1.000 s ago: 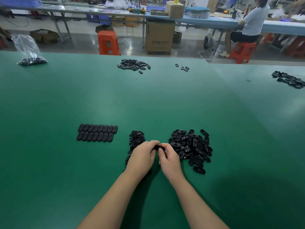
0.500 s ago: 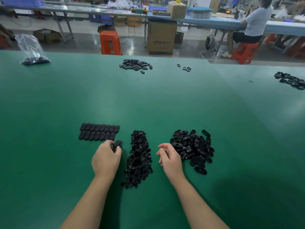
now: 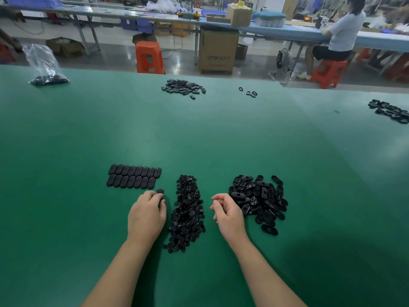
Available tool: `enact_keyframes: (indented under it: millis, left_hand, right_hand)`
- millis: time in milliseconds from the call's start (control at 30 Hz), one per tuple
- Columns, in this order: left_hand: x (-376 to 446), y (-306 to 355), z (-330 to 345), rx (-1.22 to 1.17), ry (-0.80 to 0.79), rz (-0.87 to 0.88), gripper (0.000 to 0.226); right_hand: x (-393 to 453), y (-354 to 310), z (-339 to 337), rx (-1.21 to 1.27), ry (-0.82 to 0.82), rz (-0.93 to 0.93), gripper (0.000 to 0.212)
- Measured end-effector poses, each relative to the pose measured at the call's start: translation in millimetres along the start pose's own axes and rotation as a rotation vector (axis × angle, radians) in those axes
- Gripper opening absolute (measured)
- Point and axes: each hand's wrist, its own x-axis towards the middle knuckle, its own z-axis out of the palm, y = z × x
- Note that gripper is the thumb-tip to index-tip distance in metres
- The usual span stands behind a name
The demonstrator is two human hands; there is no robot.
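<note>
Head view. Works at a green table [image 3: 199,134] with three black groups laid close in front.

Grips a black oval piece [image 3: 159,191] in the curled fingers [image 3: 152,194] of the left hand [image 3: 146,214], low over the table and just beside the right end of the lower of two neat rows [image 3: 135,179]. Looks set to add it there as the next in line. Cannot tell whether the piece already touches the table. Lays the rows tight, side by side and touching, likely so that finished pieces can be counted at a glance.

Holds the right hand [image 3: 228,214] empty, with the fingers loosely curled and relaxed and the palm turned inward, just beside the pile of oval shells [image 3: 259,198] on the right. Seems poised there to pick the next shell without a long reach.

Leaves the heap of small inserts [image 3: 188,213] between the two hands, within reach of either, probably because each shell takes one before joining the rows.
</note>
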Motion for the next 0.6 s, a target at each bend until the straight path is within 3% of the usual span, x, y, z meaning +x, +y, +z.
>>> enact_keyframes:
  millis: [267,600]
  left_hand:
    - [10.9,7.5,8.0,0.066,-0.013,0.069,0.012]
    - [28.5,4.8,14.5,0.179,-0.154,-0.027,0.036]
  right_hand:
    - [-1.0,-1.2,-0.1,-0.002,-0.001,-0.006,0.015]
    - [-0.2,-0.9,0.9,-0.043,-0.003,-0.019,0.014]
